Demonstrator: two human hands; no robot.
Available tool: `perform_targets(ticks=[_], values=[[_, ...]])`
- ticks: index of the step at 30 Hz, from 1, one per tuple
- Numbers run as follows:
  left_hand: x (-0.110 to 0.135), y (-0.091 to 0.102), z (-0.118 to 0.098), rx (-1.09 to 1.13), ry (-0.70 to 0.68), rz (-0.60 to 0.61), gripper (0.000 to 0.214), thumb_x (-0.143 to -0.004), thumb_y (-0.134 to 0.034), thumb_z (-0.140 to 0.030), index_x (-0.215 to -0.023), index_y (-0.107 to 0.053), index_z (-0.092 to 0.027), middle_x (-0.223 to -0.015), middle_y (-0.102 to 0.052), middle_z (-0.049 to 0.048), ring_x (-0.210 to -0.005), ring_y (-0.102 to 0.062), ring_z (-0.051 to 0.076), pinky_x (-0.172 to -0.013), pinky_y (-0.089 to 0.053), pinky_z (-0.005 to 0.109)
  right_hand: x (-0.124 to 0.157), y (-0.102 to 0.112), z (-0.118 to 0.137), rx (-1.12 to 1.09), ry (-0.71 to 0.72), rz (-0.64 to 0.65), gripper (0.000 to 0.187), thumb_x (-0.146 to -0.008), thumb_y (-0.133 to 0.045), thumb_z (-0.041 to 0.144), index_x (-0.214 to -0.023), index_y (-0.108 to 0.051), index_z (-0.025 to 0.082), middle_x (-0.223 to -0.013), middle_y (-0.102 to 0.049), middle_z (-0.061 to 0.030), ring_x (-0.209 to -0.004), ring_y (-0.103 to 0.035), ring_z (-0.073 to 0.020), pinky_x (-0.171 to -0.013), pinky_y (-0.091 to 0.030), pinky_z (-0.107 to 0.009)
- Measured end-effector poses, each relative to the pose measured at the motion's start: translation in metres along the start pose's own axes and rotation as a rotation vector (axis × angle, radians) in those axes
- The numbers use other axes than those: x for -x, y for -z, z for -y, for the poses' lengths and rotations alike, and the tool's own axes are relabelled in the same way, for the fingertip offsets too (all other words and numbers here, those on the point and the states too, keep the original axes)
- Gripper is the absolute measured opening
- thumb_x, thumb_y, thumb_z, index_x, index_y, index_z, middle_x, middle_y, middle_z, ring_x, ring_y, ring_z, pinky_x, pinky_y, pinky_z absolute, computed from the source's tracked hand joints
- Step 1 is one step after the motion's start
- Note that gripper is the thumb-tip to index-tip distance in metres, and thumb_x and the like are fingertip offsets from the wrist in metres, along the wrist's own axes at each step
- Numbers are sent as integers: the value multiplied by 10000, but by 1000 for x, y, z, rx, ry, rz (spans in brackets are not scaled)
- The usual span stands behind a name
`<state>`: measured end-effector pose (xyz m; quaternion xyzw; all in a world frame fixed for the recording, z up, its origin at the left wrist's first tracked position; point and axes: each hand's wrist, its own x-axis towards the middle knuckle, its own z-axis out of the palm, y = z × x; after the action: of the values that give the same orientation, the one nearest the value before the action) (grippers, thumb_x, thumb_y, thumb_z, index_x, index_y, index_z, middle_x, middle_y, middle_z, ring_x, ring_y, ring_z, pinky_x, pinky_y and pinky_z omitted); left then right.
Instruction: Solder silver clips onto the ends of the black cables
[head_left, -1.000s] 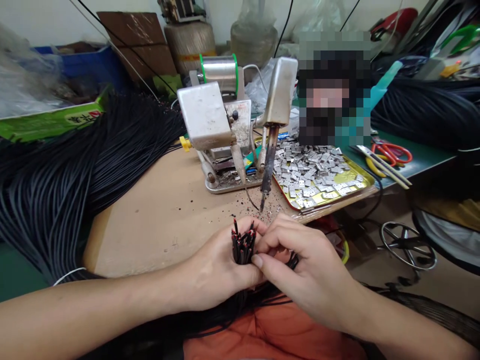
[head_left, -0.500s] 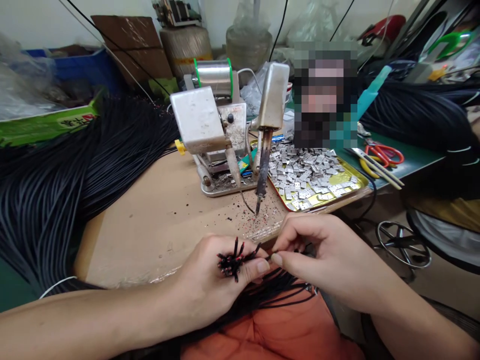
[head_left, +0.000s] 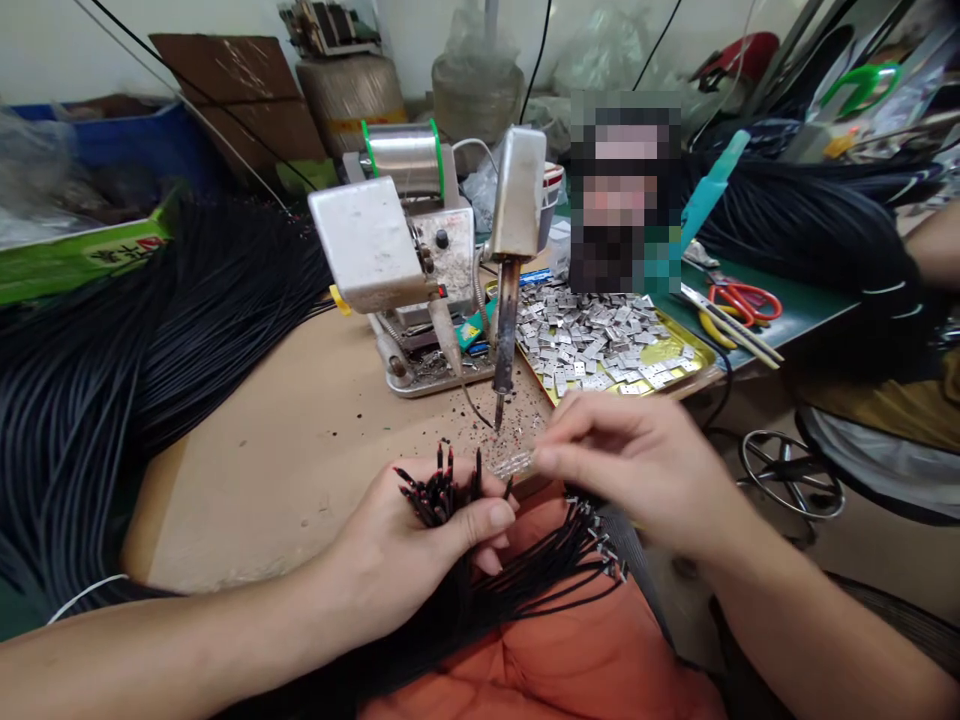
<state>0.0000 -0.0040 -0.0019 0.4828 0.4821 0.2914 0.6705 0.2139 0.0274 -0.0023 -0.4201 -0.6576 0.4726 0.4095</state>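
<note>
My left hand (head_left: 442, 550) is wrapped round a bundle of thin black cables (head_left: 431, 493) whose cut ends, with red wire tips, point upward above the fist. To its right, my right hand (head_left: 637, 465) is apart from the bundle, thumb and forefinger pinched together; whatever they hold, if anything, is too blurred to make out. A soldering iron (head_left: 505, 330) points down on its stand just beyond both hands, beside a solder feed nozzle (head_left: 446, 340). Across my lap lie more black cables (head_left: 540, 570), with small metal connectors (head_left: 604, 545) on their ends.
A yellow tray (head_left: 694, 375) of loose metal connector shells stands right of the iron. Scissors (head_left: 742, 305) lie beyond it. A large heap of black cables (head_left: 82, 410) covers the left side. A solder spool (head_left: 405, 160) sits behind the machine. A co-worker's blurred head (head_left: 626, 190) shows behind the tray.
My right hand has pulled away from the left thumb, upward toward the iron's tip. The cable ends in my left hand now stand more upright and spread. The whole view has shifted slightly.
</note>
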Motion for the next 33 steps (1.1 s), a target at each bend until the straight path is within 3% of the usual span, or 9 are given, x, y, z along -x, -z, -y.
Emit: perform_targets(ticks=[2,3,6,10,14,21,24,27,33], values=[[-1,-1,-1,-15,18,-28,205,-847,-744,-354,-837,-676,-161,-640,-673,-20,-529,-637,113,-556,-532,227,-7,30,0,360,71,-198,29,-844,-751,231,-829,-772,219,-805,-734,-15,-739,-645,-158,-691,-470,-297],[-1,-1,-1,-33,14,-39,207,-854,-737,-351,-834,-673,-155,-637,-668,-19,-518,-628,103,-542,-520,212,-10,44,-1,482,42,-213,46,-852,-737,236,-865,-780,228,-839,-744,-19,-748,-651,-167,-680,-466,-304],[-2,-1,-3,-80,-17,-64,215,-864,-725,-346,-830,-672,-141,-620,-656,-20,-489,-603,83,-512,-499,188,-14,70,-7,693,-33,-74,94,-845,-721,215,-915,-781,232,-890,-744,-32,-793,-658,-197,-695,-472,-329],[-3,1,-4,-68,-6,-116,209,-845,-745,-326,-875,-664,-135,-608,-653,-24,-460,-591,74,-482,-487,173,-16,67,-14,827,35,74,120,-846,-703,165,-921,-780,219,-925,-707,-56,-877,-637,-222,-807,-467,-370],[-6,4,-4,-2,18,-144,256,-808,-784,-326,-916,-658,-131,-611,-669,-11,-453,-597,87,-465,-499,186,-18,58,-18,872,47,46,77,-824,-701,122,-840,-716,195,-862,-663,-50,-848,-598,-215,-751,-448,-344],[-9,8,-2,101,18,-154,318,-784,-813,-296,-1020,-688,-122,-633,-682,4,-461,-599,95,-454,-512,200,-18,56,-19,720,-13,1,103,-832,-670,110,-839,-683,212,-805,-664,-16,-759,-586,-183,-664,-427,-312],[-9,8,-3,111,30,-151,327,-795,-804,-283,-1056,-702,-114,-639,-688,18,-476,-612,101,-456,-509,199,-18,56,-19,589,51,-119,164,-896,-635,174,-1004,-742,234,-902,-693,-29,-808,-619,-187,-703,-449,-326],[-10,9,-3,138,35,-153,330,-803,-796,-274,-1073,-700,-110,-629,-682,18,-481,-623,113,-450,-515,208,-18,52,-17,514,127,-253,146,-935,-615,217,-990,-747,246,-915,-685,-23,-826,-614,-177,-703,-436,-322],[-15,13,-4,200,-5,-150,306,-812,-785,-248,-1058,-680,-99,-614,-672,16,-458,-615,113,-403,-490,191,-13,13,-14,-43,-42,-254,104,-853,-751,241,-886,-655,220,-772,-671,1,-623,-652,-141,-592,-533,-278]])
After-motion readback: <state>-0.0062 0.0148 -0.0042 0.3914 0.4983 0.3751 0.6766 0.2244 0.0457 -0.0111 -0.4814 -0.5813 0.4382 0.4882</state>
